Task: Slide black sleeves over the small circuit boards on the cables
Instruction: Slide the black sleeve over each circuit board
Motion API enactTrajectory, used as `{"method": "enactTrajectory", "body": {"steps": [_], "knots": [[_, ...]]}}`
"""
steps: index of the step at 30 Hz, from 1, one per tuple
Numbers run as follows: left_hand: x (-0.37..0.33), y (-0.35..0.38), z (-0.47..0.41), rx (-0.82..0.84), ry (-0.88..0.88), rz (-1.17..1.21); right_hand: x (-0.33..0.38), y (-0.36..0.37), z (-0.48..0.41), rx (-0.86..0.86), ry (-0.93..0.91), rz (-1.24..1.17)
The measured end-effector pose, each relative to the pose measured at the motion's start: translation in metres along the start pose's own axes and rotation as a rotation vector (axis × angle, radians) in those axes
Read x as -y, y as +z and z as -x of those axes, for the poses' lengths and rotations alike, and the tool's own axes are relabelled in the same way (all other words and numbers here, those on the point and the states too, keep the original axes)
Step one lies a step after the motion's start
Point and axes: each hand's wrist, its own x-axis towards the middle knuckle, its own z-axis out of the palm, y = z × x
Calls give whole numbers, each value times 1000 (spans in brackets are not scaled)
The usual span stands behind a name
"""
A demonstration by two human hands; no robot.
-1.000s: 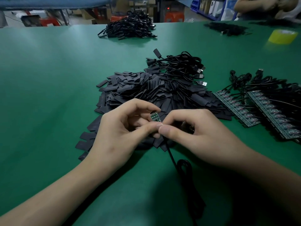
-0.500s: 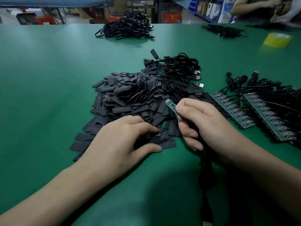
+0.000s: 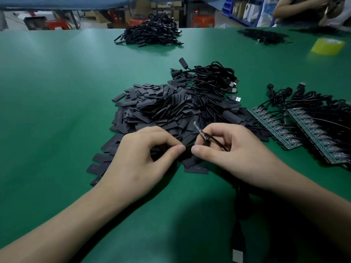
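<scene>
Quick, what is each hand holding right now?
Left hand: closed, pinching a black sleeve.
Right hand: closed, holding the small circuit board on its cable.

Hardly any writing can be read. A flat black sleeve [image 3: 196, 168] lies on the green table top [image 3: 57, 111], just nearer than the gap between the left hand [image 3: 136, 162] and the right hand [image 3: 233, 154]. It bears a line of faint pale print, too blurred to make out surely. Far beyond both hands, a small red lit display [image 3: 196, 11] on a dark upright unit shows characters too small to tell. Far beyond the right hand, a white plastic bag [image 3: 269, 10] carries blue print, likewise illegible.
</scene>
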Motion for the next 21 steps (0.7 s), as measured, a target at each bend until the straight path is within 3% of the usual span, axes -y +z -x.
{"method": "enactTrajectory", "body": {"steps": [5, 10, 13, 18, 21], "knots": [[2, 2, 0, 39, -97, 165, -3, 0, -1, 12, -9, 4], [-1, 0, 2, -60, 197, -98, -3, 0, -2, 11, 13, -61], [-1, 0, 2, -104, 247, -148, -2, 1, 1, 39, -19, -52], [2, -4, -1, -158, 97, 12, -1, -2, -2, 49, 32, -306], [6, -4, -1, -172, -3, 123, 0, -4, -3, 86, 38, -267]]}}
